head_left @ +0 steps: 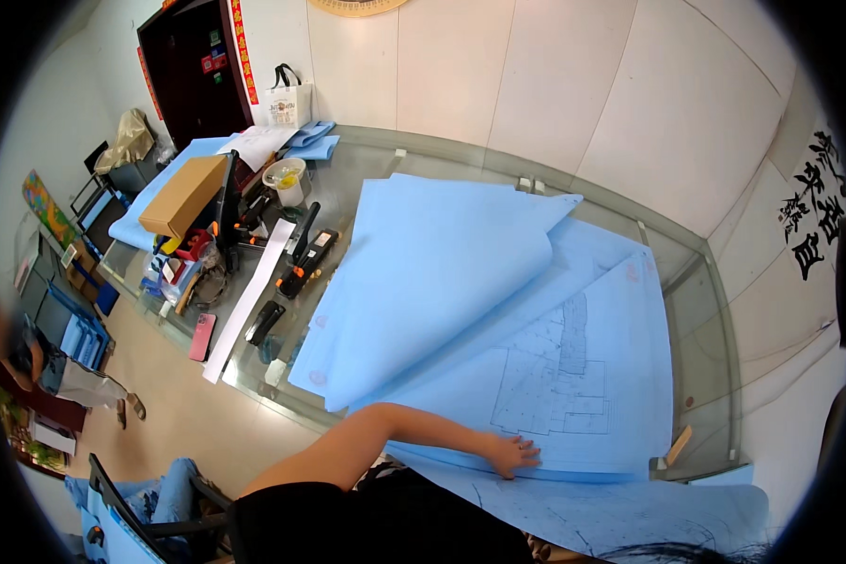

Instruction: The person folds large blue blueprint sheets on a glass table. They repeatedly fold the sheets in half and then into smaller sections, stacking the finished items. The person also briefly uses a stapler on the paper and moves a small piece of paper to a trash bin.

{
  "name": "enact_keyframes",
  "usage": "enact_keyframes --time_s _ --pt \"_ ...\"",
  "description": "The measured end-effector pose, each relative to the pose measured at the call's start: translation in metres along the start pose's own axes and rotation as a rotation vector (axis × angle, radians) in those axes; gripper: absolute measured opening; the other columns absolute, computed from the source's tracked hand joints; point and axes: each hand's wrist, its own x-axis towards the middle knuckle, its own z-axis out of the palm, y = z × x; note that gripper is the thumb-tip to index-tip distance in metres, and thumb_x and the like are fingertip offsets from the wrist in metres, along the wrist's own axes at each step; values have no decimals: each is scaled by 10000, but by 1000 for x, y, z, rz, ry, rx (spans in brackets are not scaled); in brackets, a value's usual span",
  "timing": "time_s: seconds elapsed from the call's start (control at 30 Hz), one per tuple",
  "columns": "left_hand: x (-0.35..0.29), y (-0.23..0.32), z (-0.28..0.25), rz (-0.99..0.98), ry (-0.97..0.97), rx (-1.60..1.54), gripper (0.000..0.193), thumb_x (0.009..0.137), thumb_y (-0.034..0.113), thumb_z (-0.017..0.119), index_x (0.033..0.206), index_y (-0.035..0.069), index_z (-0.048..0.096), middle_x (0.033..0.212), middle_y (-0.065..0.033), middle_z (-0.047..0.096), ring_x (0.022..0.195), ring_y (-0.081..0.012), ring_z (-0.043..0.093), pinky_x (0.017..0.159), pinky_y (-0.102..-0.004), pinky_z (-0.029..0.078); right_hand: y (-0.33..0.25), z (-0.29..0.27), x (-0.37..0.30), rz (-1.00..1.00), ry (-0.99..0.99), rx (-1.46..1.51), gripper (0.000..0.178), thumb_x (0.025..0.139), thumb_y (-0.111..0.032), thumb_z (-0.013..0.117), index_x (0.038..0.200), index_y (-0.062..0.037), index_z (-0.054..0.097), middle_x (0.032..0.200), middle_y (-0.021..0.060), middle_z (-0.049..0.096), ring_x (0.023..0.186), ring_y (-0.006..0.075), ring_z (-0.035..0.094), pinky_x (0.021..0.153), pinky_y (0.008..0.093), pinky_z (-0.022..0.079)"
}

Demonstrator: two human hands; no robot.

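Note:
My left hand (512,455) lies with its fingers spread on the lower edge of a large blue drawing sheet (630,348) and holds nothing. Thin dark plan lines cover part of that sheet. Another big blue sheet (432,273) is folded over the stack's left side, its plain face up and its far right corner lifted. Below my left hand, a further blue sheet (667,517) curves over the table's near edge. At the bottom, a small patch of my right hand (540,547) shows beside this sheet; its fingers are mostly hidden.
On the glass table (696,320) are a long stapler (308,261), a small black stapler (266,321), a white paper strip (249,301), a pink phone (202,336), a tub (288,180) and a cardboard box (184,195). A chair (150,517) and a person (42,362) are at left.

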Motion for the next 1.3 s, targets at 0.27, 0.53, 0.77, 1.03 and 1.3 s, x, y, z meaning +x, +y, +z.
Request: enact_keyframes --time_s 0.27,0.53,0.77,1.03,1.3 --pt "6 14 10 35 -79 133 818 765 121 665 1483 177 277 1546 -259 31 1410 -495 47 1111 -633 127 -2 0 4 0 -19 -13 116 817 37 627 922 82 641 1062 193 583 921 300 592 734 355 547" --pt "-2 22 11 49 -40 132 743 786 130 653 1454 157 329 1540 -265 15 1386 -524 114 1038 -683 247 -3 1 8 3 -39 -12 130 811 41 630 933 82 638 1075 188 579 946 301 585 752 358 540" --pt "1 13 30 -42 117 237 495 851 106 545 1327 54 419 1497 -293 176 1215 -565 403 863 -601 486 -4 2 13 8 -50 -8 143 805 44 633 943 82 635 1088 184 576 967 302 579 769 360 534" --pt "-13 -9 -16 -167 411 -212 470 802 -38 508 1263 54 496 1176 -231 568 1005 -394 597 789 -464 509 -4 6 21 5 -96 -6 158 799 47 636 954 81 632 1101 180 572 992 303 572 788 363 527" --pt "-130 -78 -153 -107 1089 -660 407 870 7 534 1270 80 541 1198 -73 604 997 -163 599 853 -334 488 -13 68 56 -41 -224 88 174 793 51 640 964 81 628 1115 175 569 1017 304 565 807 366 520"
